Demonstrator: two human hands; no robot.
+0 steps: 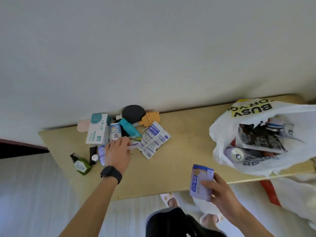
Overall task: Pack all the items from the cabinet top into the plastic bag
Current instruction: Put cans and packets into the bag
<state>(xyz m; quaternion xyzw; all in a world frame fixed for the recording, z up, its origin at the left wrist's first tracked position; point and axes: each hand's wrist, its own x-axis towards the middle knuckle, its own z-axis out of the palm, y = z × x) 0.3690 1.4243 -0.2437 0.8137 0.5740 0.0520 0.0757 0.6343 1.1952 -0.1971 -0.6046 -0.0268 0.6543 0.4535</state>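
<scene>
— Head view: where is the plastic bag (222, 132)?
— Open at the cabinet top's (184, 151) right end. Right hand (220, 190) closed around a purple can (201, 182) at the front edge; left hand (118, 149), fingers loosely curled, touches sachets (153, 141). What it holds is unclear.

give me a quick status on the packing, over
Right hand grip shut on purple can, short of plastic bag. Left hand reaching into the pile by the white packets. Bag mouth open, nothing blocking it.
</scene>
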